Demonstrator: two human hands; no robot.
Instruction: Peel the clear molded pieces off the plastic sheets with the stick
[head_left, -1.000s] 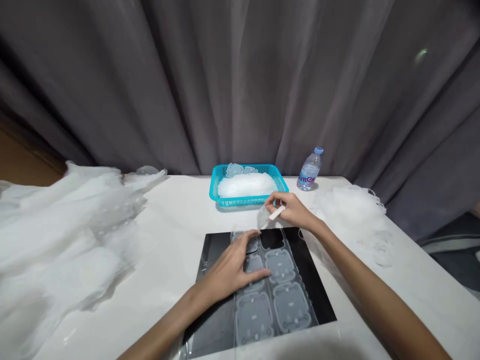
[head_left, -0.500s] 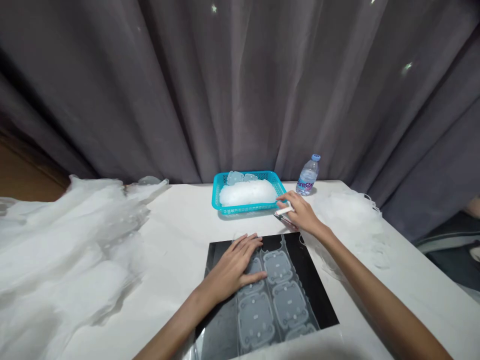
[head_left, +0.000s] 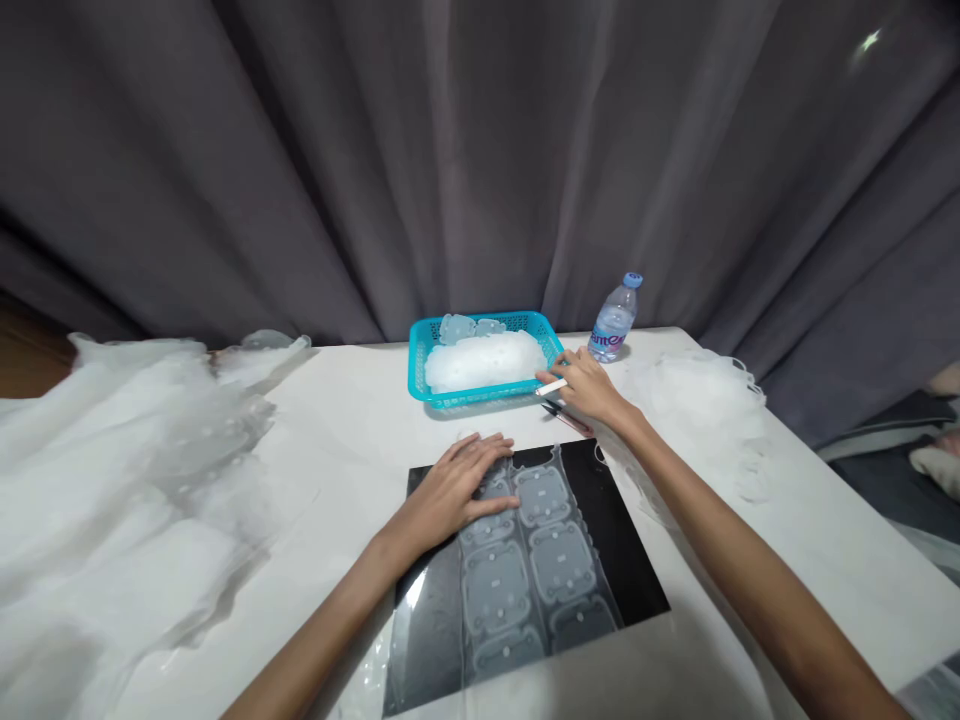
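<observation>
The left hand [head_left: 461, 485] lies palm down on the clear sheet [head_left: 562, 562], fingers a little parted, thumb spread wide, gripping nothing; it hides part of the sheet's left column. The sheet lies on the black board [head_left: 628, 545], its 2 columns of rounded panels plain against the dark; past the board's near edge, its outline is hard to make out on the white table [head_left: 337, 420].

The right hand [head_left: 586, 382] has its fingers curled nearly closed around a white stick [head_left: 551, 387], whose right end is hidden in the grip. Its fingertips are by the basket's [head_left: 420, 362] near right corner; I cannot tell whether they touch. A dark pen [head_left: 566, 416] lies just below that hand.

The basket holds a white heap [head_left: 486, 362] and, at its far left, clear pieces [head_left: 459, 328]. To its right stands a bottle [head_left: 613, 325], its label only partly readable. The left pile [head_left: 135, 500] is cut off by the picture's edge; the right pile's [head_left: 697, 415] separate layers blur together.
</observation>
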